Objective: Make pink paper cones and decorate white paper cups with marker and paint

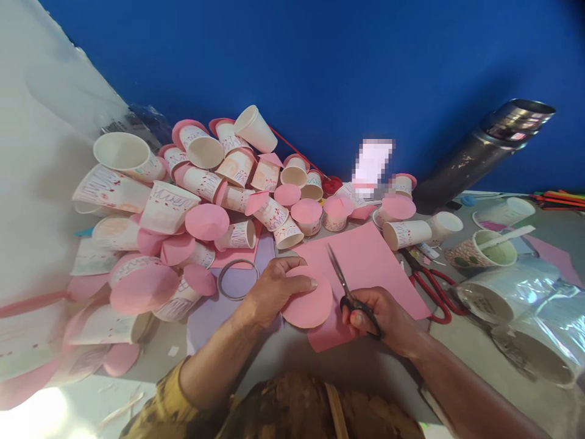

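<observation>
My left hand (276, 289) grips a round pink paper disc (311, 305) by its left side, thumb on top. In my right hand (372, 311) is a pair of scissors (339, 271), fingers in the handles and blades pointing up and away from me. The blades stand to the right of the disc, apart from it. Below both hands lies a pink paper sheet (379, 262) on the table. A grey ring (220, 286) rests on purple paper (205, 326) just left of my left hand.
Many decorated paper cups (169, 204) with pink paper pieces pile up at left and centre. Red-handled scissors (441, 311), a cup with a stick (493, 250), plastic-wrapped cups (516, 299) and a dark flask (475, 152) stand or lie at right. A blue wall (301, 61) bounds the back.
</observation>
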`<state>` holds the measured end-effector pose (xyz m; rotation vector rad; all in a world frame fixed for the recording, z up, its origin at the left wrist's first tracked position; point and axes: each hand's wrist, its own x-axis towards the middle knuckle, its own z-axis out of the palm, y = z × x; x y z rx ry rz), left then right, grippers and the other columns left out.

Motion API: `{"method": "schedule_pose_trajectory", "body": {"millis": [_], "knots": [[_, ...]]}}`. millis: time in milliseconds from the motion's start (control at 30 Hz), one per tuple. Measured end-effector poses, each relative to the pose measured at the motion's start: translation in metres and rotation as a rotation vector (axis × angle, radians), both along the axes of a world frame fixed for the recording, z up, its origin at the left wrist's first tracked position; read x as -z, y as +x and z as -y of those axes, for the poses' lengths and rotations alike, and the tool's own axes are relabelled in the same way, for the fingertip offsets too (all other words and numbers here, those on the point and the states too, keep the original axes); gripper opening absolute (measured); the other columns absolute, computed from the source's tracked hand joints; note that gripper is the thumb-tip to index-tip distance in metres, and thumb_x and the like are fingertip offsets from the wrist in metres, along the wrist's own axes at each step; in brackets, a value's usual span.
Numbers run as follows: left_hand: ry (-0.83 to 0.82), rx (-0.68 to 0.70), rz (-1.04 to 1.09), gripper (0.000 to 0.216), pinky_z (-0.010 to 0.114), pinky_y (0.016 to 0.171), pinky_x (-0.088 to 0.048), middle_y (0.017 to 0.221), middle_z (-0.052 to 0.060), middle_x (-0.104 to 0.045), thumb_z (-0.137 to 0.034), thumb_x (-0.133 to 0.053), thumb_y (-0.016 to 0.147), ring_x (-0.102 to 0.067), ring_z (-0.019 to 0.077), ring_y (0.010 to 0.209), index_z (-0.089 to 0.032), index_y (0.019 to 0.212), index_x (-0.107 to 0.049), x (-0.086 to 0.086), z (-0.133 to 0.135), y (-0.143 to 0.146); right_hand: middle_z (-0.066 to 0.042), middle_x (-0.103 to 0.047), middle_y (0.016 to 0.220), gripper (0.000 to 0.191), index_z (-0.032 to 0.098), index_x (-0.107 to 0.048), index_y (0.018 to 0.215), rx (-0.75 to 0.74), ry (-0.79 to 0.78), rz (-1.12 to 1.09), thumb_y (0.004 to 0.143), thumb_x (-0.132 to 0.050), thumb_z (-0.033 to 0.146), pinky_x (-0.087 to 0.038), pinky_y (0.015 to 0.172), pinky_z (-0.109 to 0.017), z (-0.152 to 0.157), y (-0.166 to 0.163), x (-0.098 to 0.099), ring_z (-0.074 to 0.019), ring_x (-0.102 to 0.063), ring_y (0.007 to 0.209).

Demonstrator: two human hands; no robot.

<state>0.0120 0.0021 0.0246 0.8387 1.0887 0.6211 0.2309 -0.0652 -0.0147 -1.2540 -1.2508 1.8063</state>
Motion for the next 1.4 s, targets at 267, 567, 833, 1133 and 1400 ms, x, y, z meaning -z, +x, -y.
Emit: {"method": "schedule_pose_trajectory", "body": {"millis": [267, 567, 833, 1133, 1400], "knots": [[0.162, 0.179, -0.105, 0.027, 0.023, 0.051, -0.034, 0.06, -0.003, -0.053, -0.034, -0.081, 0.067, -0.05, 0.0119, 0.056, -0.018, 0.06, -0.06, 0.01, 0.01, 0.008, 0.005, -0.041, 0.058, 0.047, 0.02, -0.055, 0.063, 0.181, 0.045, 0.106, 0.065, -0.085, 0.056, -0.03, 0.051, -0.025, 0.0, -0.013, -0.01, -0.0101, -0.033, 0.057], [0.109, 0.042, 0.111, 0.032, 0.025, 0.057, -0.046, 0.07, 0.004, -0.071, -0.04, -0.09, 0.068, -0.058, 0.0144, 0.06, -0.014, 0.079, -0.077, 0.011, 0.012, 0.016, 0.001, -0.048, 0.056, 0.043, 0.021, -0.055, 0.059, 0.488, 0.068, 0.179, 0.069, -0.073, 0.059, -0.034, 0.05, -0.027, -0.004, -0.011, -0.007, -0.0128, -0.037, 0.056], [0.029, 0.034, 0.133, 0.03, 0.03, 0.07, -0.051, 0.077, 0.007, -0.075, -0.034, -0.09, 0.066, -0.065, 0.0188, 0.07, -0.013, 0.084, -0.079, 0.015, 0.01, 0.014, 0.003, -0.043, 0.058, 0.049, 0.022, -0.051, 0.06, 0.429, 0.017, 0.106, 0.065, -0.079, 0.062, -0.029, 0.052, -0.027, -0.005, -0.008, -0.008, -0.0122, -0.033, 0.058], [0.002, -0.019, 0.244, 0.031, 0.027, 0.071, -0.053, 0.079, 0.006, -0.077, -0.034, -0.094, 0.068, -0.068, 0.0163, 0.071, -0.014, 0.083, -0.077, 0.018, 0.012, 0.017, 0.005, -0.035, 0.062, 0.049, 0.022, -0.047, 0.063, 0.5, 0.051, 0.14, 0.066, -0.081, 0.057, -0.026, 0.054, -0.027, -0.003, -0.007, -0.003, -0.0118, -0.029, 0.062], [-0.031, -0.018, 0.423, 0.036, 0.034, 0.08, -0.056, 0.094, 0.01, -0.08, -0.028, -0.092, 0.071, -0.072, 0.0218, 0.081, -0.014, 0.103, -0.08, 0.024, 0.025, 0.031, 0.005, -0.034, 0.058, 0.049, 0.024, -0.042, 0.058, 0.608, 0.094, 0.246, 0.065, -0.075, 0.061, -0.028, 0.049, -0.026, -0.004, -0.017, -0.012, -0.0111, -0.028, 0.057]]}}
